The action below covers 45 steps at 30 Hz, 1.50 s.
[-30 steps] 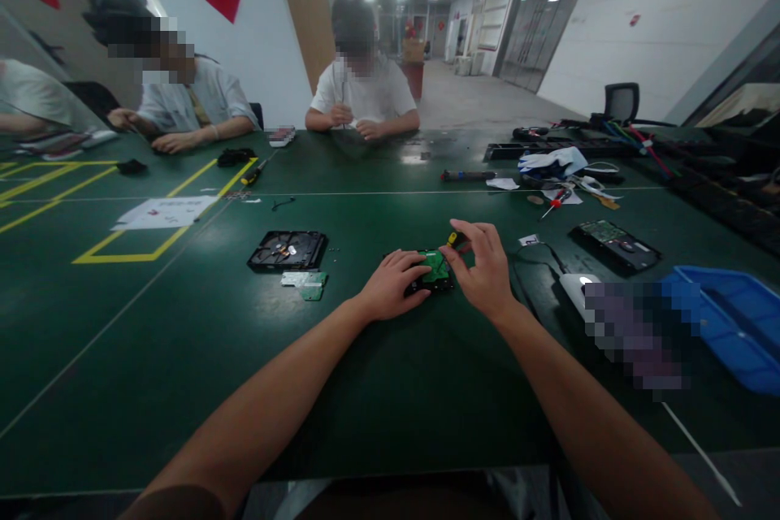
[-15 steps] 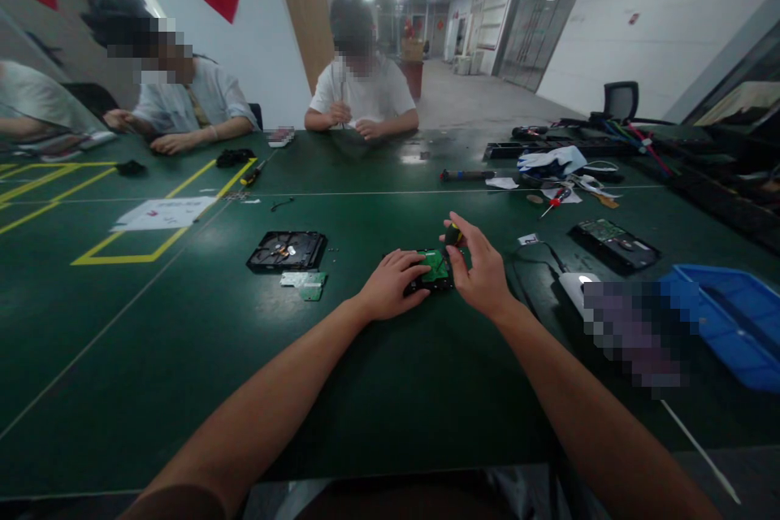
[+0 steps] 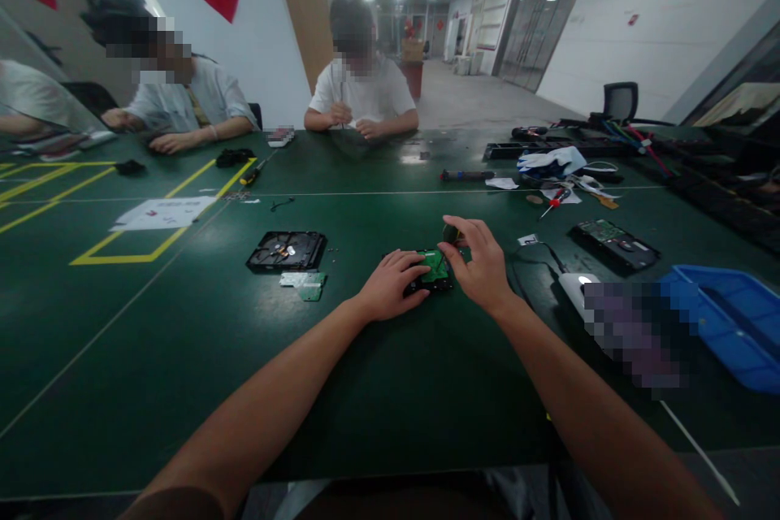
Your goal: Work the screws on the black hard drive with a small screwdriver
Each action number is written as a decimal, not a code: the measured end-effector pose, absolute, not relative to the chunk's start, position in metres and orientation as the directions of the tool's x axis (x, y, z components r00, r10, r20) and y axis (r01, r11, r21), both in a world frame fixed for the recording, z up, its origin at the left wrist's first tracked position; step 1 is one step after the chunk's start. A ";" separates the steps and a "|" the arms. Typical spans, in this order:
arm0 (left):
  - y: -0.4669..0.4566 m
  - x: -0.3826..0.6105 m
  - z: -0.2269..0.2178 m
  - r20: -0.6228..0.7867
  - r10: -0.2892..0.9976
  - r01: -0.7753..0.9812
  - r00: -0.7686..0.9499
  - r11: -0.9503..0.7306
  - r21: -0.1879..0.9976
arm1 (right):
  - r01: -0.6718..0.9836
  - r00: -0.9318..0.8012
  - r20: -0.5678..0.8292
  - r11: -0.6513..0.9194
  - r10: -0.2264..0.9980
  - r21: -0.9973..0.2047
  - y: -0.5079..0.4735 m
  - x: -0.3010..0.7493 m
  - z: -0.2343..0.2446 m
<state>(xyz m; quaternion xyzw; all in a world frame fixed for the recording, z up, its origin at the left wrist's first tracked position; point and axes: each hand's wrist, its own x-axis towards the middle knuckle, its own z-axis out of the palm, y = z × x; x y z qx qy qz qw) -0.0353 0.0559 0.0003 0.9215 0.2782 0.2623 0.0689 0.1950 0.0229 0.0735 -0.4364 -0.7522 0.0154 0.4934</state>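
A hard drive lies flat on the green table with its green circuit board facing up. My left hand grips it from the left, fingers over the top and thumb along the near edge, hiding its left part. Above the drive's right end, my right hand closes its fingertips around the dark handle of a screwdriver. The shaft slants down toward the board; where the tip touches is too small to make out. To the left are a second hard drive and a loose circuit board.
On the right are another hard drive, a white device with a cable, and a blue bin. Farther back lie a red screwdriver, gloves and a dark cylindrical tool. Several people sit across the table.
My right hand has shifted slightly, its fingers turning around the screwdriver handle so less of the handle shows. My left hand and the drive under it stay in place.
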 end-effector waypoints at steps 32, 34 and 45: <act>0.055 -0.035 0.003 0.444 0.549 0.472 0.708 -0.836 0.281 | 0.676 -0.070 0.743 0.579 0.666 -0.456 0.026 0.192 0.072; 0.055 -0.035 0.003 0.444 0.547 0.472 0.710 -0.837 0.276 | 0.666 -0.087 0.733 0.586 0.675 -0.461 0.026 0.192 0.071; 0.055 -0.035 0.001 0.438 0.561 0.481 0.702 -0.828 0.288 | 0.617 -0.179 0.702 0.635 0.689 -0.465 0.020 0.190 0.074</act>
